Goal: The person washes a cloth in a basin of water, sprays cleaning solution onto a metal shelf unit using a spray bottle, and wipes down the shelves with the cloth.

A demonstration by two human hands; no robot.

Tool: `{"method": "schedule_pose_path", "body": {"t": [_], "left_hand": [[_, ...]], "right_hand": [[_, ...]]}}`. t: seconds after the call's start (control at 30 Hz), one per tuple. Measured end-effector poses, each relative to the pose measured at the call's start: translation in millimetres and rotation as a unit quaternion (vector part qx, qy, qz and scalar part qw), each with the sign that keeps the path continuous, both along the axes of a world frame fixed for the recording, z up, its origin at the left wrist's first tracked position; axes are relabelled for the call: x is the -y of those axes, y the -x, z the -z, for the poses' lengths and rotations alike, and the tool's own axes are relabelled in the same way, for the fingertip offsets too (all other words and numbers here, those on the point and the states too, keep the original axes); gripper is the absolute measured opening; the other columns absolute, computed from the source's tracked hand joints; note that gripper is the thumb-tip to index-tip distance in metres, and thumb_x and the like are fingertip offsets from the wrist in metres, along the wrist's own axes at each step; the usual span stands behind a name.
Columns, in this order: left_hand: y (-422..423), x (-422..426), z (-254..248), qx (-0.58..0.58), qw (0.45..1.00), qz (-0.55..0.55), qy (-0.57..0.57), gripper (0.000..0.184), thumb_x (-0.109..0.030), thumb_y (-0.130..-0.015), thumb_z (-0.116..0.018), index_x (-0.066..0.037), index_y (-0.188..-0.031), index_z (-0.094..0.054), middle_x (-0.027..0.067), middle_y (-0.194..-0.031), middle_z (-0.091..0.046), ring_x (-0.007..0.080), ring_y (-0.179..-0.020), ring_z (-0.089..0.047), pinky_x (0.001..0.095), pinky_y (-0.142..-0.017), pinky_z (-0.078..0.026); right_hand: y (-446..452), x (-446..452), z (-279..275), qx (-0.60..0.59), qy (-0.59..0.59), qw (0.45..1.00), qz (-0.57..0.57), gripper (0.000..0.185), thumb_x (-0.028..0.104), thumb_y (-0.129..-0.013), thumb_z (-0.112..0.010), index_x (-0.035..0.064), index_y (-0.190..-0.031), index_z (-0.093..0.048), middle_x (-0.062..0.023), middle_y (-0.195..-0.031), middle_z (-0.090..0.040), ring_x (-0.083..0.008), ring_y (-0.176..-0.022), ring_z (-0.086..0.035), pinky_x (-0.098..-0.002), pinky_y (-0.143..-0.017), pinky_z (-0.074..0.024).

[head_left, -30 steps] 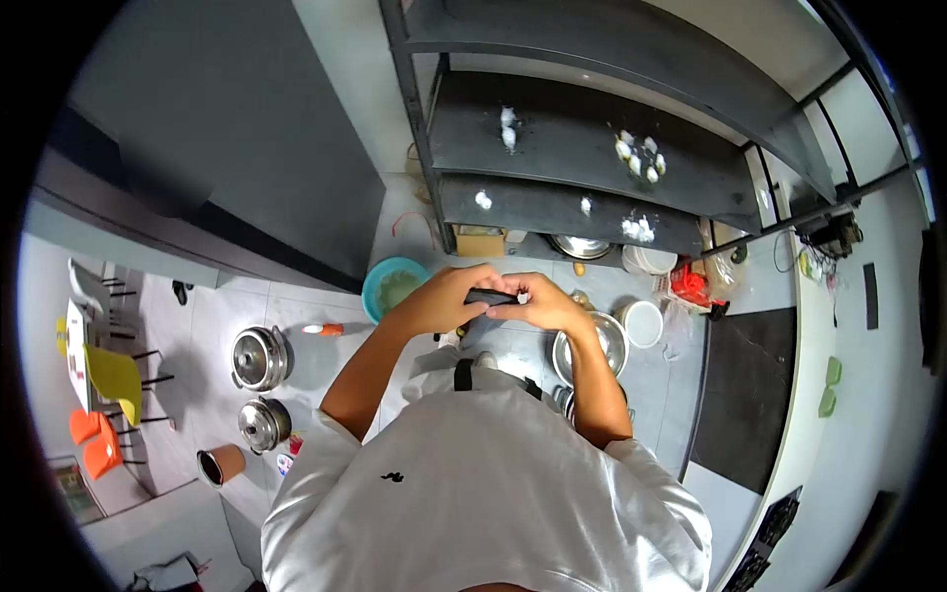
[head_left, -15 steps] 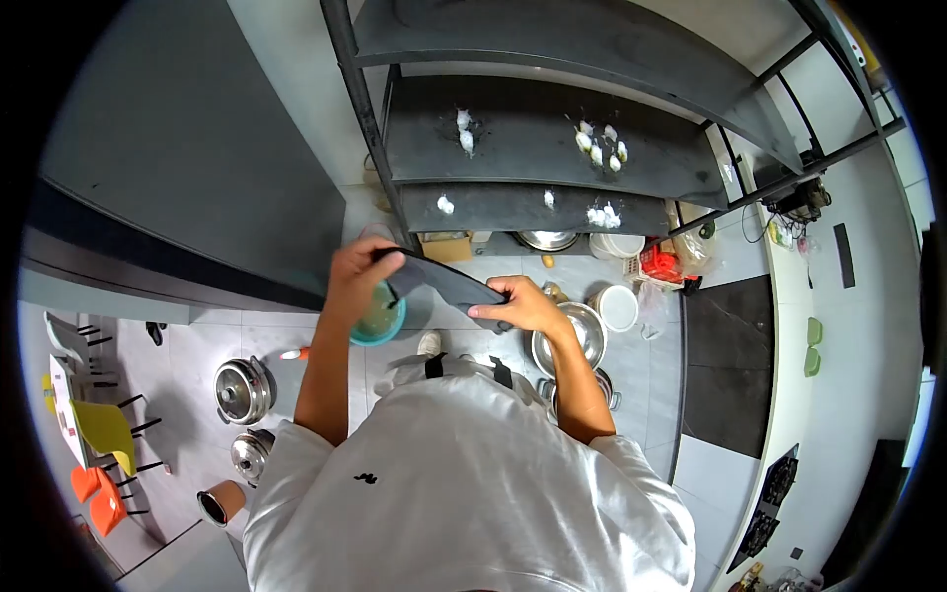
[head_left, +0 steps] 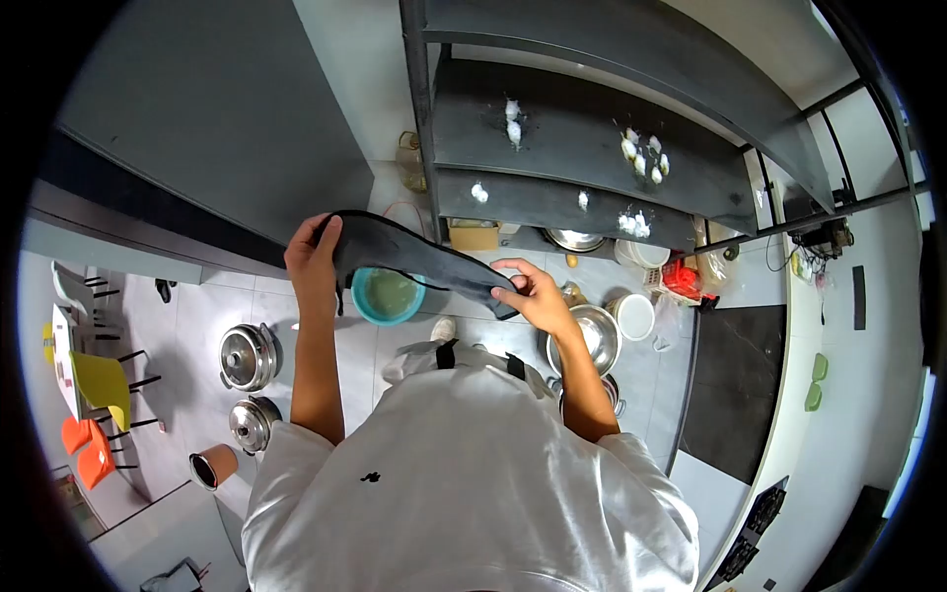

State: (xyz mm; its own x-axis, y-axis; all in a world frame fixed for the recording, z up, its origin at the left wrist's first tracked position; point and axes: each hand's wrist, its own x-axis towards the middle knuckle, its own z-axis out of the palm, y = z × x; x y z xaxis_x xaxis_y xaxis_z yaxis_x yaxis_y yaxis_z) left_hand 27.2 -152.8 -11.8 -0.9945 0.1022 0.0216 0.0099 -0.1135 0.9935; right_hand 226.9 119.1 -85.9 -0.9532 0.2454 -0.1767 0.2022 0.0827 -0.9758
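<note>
a dark grey cloth strip point(head_left: 419, 259) with black edging is stretched between the two hands; take its middle as the centre of the clock. the left hand point(head_left: 314, 259), at 9 o'clock, is closed on one end, thumb on the near face. the right hand point(head_left: 533, 296), between 3 and 4 o'clock, pinches the other end between thumb and fingers. the strip slants, its left end higher in the view than its right, and a short black tie point(head_left: 340, 299) dangles by the left hand.

below the strip, at about 7 o'clock, a teal basin point(head_left: 389, 321) of cloudy greenish liquid stands on the floor point(head_left: 340, 380), its top edge partly covered in the view. a black shelf rack point(head_left: 567, 118) fills 1 to 2 o'clock, with white clumps point(head_left: 633, 225) on its boards; a cardboard box point(head_left: 473, 237) is low beside it.

past the right hand, near 4 o'clock, is a metal bowl point(head_left: 599, 337), with a white tub point(head_left: 632, 318) just beside it and a red basket point(head_left: 681, 279) at 3 o'clock. two lidded metal pots point(head_left: 248, 357) sit around 8 o'clock, near a brown bin point(head_left: 214, 466). yellow point(head_left: 102, 385) and orange chairs point(head_left: 96, 459) are farther off that way.
</note>
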Motion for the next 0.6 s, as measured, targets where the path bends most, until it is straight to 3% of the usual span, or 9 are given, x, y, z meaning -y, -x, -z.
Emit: {"method": "schedule_pose_path", "body": {"t": [0.03,0.07,0.17,0.3,0.33,0.43,0.47,0.6], "left_hand": [[1,1,2,-0.005,0.999,-0.01,0.046,0.013,-0.007,-0.096,-0.071,0.001,-0.106,-0.073,-0.0014,-0.093,-0.068,0.005,-0.084,-0.058,0.0198,-0.077,-0.045],[-4,2,4,-0.003,0.999,0.024,0.044,0.015,-0.007,-0.095,-0.071,0.001,-0.108,-0.073,-0.0005,-0.094,-0.068,0.0049,-0.084,-0.058,0.0194,-0.078,-0.045],[-23,-9,1,0.014,0.996,0.076,0.047,0.01,-0.004,-0.096,-0.067,-0.002,-0.104,-0.073,-0.0003,-0.09,-0.067,0.0054,-0.088,-0.058,0.0204,-0.08,-0.045],[-35,-17,19,-0.06,0.961,0.25,0.105,0.007,-0.002,-0.095,-0.064,-0.001,-0.098,-0.07,0.0026,-0.089,-0.068,0.0103,-0.089,-0.062,0.0252,-0.078,-0.048],[-39,-19,10,-0.08,0.947,0.282,0.131,0.007,-0.001,-0.094,-0.063,0.0,-0.097,-0.069,0.0041,-0.089,-0.068,0.0123,-0.089,-0.063,0.0266,-0.078,-0.048],[-43,-22,3,-0.165,0.92,0.322,0.153,0.009,-0.001,-0.087,-0.066,0.001,-0.096,-0.068,0.0104,-0.09,-0.069,0.0216,-0.084,-0.065,0.0317,-0.076,-0.049],[-45,-23,-3,-0.184,0.914,0.331,0.144,0.01,-0.001,-0.086,-0.068,0.001,-0.095,-0.068,0.0106,-0.09,-0.069,0.0225,-0.084,-0.066,0.0321,-0.076,-0.049],[-47,-30,-9,-0.246,0.882,0.367,0.166,0.029,-0.014,-0.077,-0.084,-0.001,-0.098,-0.068,0.0109,-0.091,-0.069,0.0245,-0.082,-0.066,0.0338,-0.075,-0.05]], "right_hand": [[4,4,-2,-0.025,0.095,0.995,-0.003,0.04,0.006,-0.09,-0.076,0.0088,-0.128,-0.066,0.0021,-0.072,-0.067,-0.0047,-0.066,-0.052,-0.0245,-0.061,-0.0414],[8,5,-6,-0.005,0.088,0.995,-0.038,0.048,-0.002,-0.092,-0.072,0.0105,-0.137,-0.061,0.009,-0.071,-0.062,0.001,-0.066,-0.047,-0.0202,-0.059,-0.0349],[23,24,-52,0.015,0.086,0.994,-0.07,0.044,0.001,-0.091,-0.074,0.0085,-0.132,-0.062,0.011,-0.067,-0.057,0.0004,-0.064,-0.045,-0.0205,-0.059,-0.0336],[44,39,-60,-0.091,0.177,0.953,-0.23,0.053,-0.007,-0.087,-0.069,0.0099,-0.137,-0.06,0.0006,-0.087,-0.072,-0.0051,-0.08,-0.062,-0.0216,-0.078,-0.0489],[42,47,-79,-0.093,0.189,0.954,-0.214,0.049,-0.008,-0.087,-0.066,0.0071,-0.134,-0.062,-0.0041,-0.096,-0.075,-0.008,-0.089,-0.066,-0.0242,-0.086,-0.051],[46,45,-70,-0.08,0.056,0.977,-0.191,0.042,-0.003,-0.087,-0.068,0.0038,-0.128,-0.066,-0.0051,-0.097,-0.076,-0.0091,-0.09,-0.068,-0.0251,-0.085,-0.0516],[46,48,-71,-0.073,0.058,0.986,-0.137,0.031,0.0,-0.084,-0.072,0.0012,-0.116,-0.072,-0.0064,-0.089,-0.076,-0.0111,-0.083,-0.069,-0.0265,-0.08,-0.0535],[49,40,-71,-0.066,-0.136,0.984,-0.098,0.019,0.007,-0.079,-0.078,0.0033,-0.097,-0.076,-0.01,-0.074,-0.071,-0.0158,-0.066,-0.067,-0.0295,-0.063,-0.052]]}}
